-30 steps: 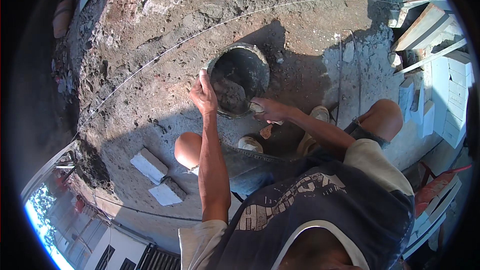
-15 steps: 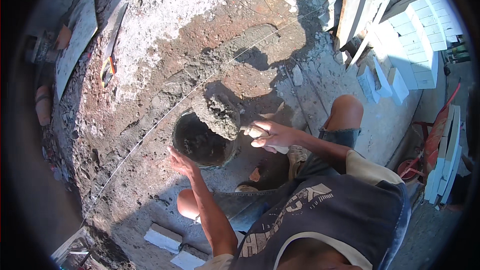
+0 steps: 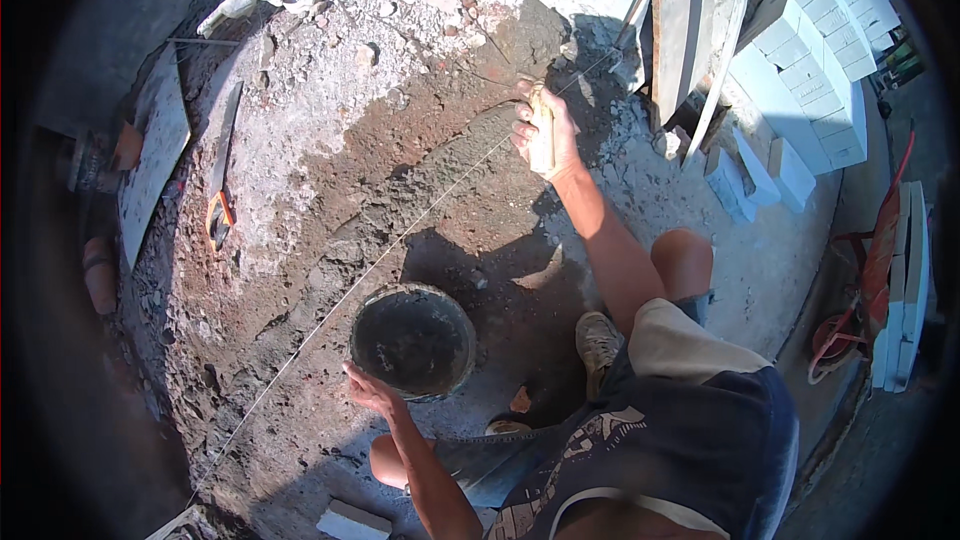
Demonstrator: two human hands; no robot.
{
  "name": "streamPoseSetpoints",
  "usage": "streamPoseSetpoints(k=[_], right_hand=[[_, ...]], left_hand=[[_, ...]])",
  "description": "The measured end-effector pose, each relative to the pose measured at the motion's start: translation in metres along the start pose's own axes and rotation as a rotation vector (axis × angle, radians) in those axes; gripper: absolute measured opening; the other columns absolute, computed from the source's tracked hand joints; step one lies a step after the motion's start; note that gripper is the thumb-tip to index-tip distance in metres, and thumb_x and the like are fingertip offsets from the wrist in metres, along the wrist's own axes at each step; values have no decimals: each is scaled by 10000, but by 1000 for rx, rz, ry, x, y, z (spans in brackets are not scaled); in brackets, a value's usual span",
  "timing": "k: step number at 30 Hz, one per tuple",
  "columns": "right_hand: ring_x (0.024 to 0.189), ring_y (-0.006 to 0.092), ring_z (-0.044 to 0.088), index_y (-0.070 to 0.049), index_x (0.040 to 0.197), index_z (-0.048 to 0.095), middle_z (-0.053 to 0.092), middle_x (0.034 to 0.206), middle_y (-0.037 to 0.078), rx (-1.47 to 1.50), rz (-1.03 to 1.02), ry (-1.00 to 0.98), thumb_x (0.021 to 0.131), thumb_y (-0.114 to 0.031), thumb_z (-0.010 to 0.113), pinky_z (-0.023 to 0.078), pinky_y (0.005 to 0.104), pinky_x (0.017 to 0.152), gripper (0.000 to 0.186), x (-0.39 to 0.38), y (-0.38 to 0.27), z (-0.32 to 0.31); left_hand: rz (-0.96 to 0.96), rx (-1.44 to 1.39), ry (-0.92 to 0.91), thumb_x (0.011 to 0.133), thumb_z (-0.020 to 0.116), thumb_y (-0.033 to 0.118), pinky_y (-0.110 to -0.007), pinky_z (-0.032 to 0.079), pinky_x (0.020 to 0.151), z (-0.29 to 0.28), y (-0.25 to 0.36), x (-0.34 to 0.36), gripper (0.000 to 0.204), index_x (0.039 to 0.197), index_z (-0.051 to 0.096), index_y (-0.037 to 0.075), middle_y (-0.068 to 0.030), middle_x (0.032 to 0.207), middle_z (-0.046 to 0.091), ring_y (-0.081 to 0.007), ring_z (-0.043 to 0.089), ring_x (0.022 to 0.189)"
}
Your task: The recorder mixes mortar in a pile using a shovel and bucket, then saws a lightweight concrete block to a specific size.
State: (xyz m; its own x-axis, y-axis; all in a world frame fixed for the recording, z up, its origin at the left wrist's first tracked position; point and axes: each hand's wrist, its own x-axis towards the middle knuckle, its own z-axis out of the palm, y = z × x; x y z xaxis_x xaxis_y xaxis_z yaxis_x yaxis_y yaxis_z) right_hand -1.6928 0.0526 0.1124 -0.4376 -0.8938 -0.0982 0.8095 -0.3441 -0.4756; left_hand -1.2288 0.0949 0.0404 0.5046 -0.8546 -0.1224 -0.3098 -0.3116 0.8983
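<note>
My right hand (image 3: 553, 130) is wrapped round the pale handle of a trowel (image 3: 543, 135), reaching over the far end of a grey mortar strip (image 3: 440, 160). I cannot clearly make out the trowel's blade against the wet mortar beyond my fingers. With its fingers at the near left rim, my left hand (image 3: 375, 392) grips a round dark bucket (image 3: 467, 365). The bucket stands on the ground in front of my knees, its inside dark and coated with mortar residue. A taut white string (image 3: 372, 271) runs diagonally along the strip, between the bucket and the mortar.
A handsaw (image 3: 221, 210) with an orange and black handle lies on the rubble at left, near a flat board (image 3: 155, 155). White blocks (image 3: 800, 90) are stacked at far right, beside leaning planks (image 3: 672, 50). A red wheelbarrow (image 3: 878, 260) holds pale slabs. Another block (image 3: 354, 521) lies near my left arm.
My right hand has swung from beside the bucket up and away to the far end of the mortar strip. The mortar-loaded trowel has left the bucket. My left hand stays at the rim.
</note>
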Motion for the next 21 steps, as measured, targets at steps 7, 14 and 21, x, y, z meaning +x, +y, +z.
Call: streamPoseSetpoints(k=[7,14,21], right_hand=[[490,88,451,-103,1106,571,451,667,-32,201,117,-59,963,-350,505,392,265,449,293,3,-13,-98],[694,193,603,-89,1272,512,571,790,76,-1130,597,-167,923,-318,567,495,338,616,421,-163,39,-26],[847,336,667,-155,1292,520,621,1100,173,-2144,412,-692,867,-265,618,542,449,719,450,-223,121,-2]], left_hand=[[34,43,-53,970,474,498,-376,381,645,15,-23,-4,581,816,645,-35,-42,666,545,-157,421,637],[34,141,-40,984,462,464,-328,309,550,14,14,-1,571,666,521,-7,8,576,402,-112,335,590],[69,235,-386,979,516,415,-308,335,551,11,19,5,510,691,485,-4,5,613,377,-100,340,624]])
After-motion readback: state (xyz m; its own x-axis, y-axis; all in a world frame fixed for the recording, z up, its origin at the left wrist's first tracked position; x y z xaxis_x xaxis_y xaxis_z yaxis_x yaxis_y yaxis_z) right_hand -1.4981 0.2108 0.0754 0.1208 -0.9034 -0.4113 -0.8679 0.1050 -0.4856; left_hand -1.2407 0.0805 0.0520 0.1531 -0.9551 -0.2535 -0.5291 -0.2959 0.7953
